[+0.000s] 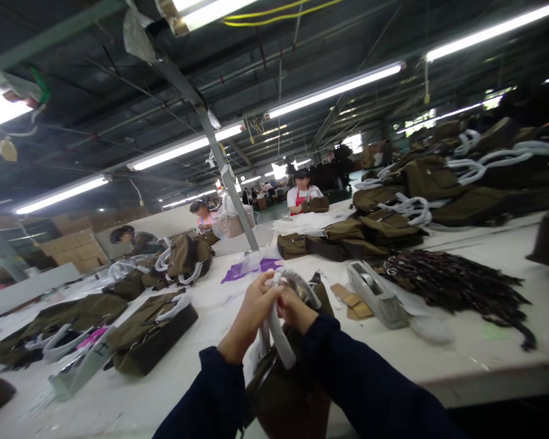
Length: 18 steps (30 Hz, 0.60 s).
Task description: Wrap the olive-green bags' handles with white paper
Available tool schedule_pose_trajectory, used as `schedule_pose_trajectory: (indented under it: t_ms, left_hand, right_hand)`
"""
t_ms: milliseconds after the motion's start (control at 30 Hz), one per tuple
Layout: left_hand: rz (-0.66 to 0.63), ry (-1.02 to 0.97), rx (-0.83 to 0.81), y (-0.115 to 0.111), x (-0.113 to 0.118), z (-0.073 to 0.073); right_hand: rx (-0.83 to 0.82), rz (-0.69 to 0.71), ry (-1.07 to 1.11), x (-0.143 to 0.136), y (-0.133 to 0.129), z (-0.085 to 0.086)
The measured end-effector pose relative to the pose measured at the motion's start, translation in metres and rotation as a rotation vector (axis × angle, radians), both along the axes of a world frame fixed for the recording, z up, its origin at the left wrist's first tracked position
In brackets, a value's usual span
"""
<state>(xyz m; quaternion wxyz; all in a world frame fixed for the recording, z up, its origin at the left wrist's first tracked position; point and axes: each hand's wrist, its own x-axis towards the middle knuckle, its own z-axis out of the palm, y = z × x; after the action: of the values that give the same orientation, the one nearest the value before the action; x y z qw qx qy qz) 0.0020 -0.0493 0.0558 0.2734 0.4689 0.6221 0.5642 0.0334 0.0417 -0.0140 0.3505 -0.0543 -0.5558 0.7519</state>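
Observation:
An olive-brown handbag (295, 390) stands at the table's near edge, directly below my hands. Its handles (281, 341) are wrapped in white material and rise between my forearms. My left hand (256, 305) is closed around the upper part of a wrapped handle. Close against it, my right hand (293, 306) is closed at the same handle, its fingertips partly hidden. Whether a smaller piece is pinched between the fingers does not show.
A grey tape dispenser (377, 296) and brown cardboard pieces (351, 302) lie right of the bag. Beyond them spreads a pile of dark straps (452, 286). More bags (153, 329) lie left and at the back right. A co-worker (303, 194) sits across the table.

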Motion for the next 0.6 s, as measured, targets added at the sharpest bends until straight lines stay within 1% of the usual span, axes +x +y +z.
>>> schedule_pose_trajectory:
  t_ms: [67, 133, 167, 200, 233, 300, 367, 467, 533, 600]
  left_hand:
    - [-0.022, -0.174, 0.009, -0.003, 0.0, 0.006]
    - [-0.078, -0.341, 0.005, -0.007, 0.001, 0.013]
    - [-0.105, -0.412, 0.004, -0.008, 0.001, 0.017]
    - [-0.125, -0.471, 0.005, -0.009, 0.003, 0.02]
    - [-0.136, -0.519, 0.012, -0.008, 0.004, 0.023]
    - [-0.15, -0.595, 0.061, -0.004, 0.01, 0.029]
    - [-0.175, -0.656, 0.115, 0.003, 0.02, 0.034]
    - [-0.24, -0.722, 0.197, 0.017, 0.041, 0.042]
    - [-0.281, -0.753, 0.263, 0.027, 0.055, 0.047]
    - [-0.325, -0.772, 0.309, 0.034, 0.068, 0.05]
  right_hand:
    - [-0.028, 0.088, -0.017, 0.011, 0.007, 0.002]
    - [-0.05, 0.184, -0.036, 0.035, 0.016, 0.002]
    - [-0.043, 0.209, -0.054, 0.051, 0.02, 0.0]
    - [-0.022, 0.212, -0.077, 0.069, 0.025, -0.003]
    - [0.011, 0.182, -0.114, 0.088, 0.029, -0.007]
    - [0.064, 0.071, -0.206, 0.13, 0.037, -0.021]
    - [0.035, -0.03, -0.285, 0.17, 0.044, -0.043]
    - [-0.059, -0.171, -0.382, 0.222, 0.05, -0.089]
    - [-0.109, -0.252, -0.456, 0.248, 0.049, -0.12]
    - [-0.095, -0.277, -0.471, 0.264, 0.045, -0.145]
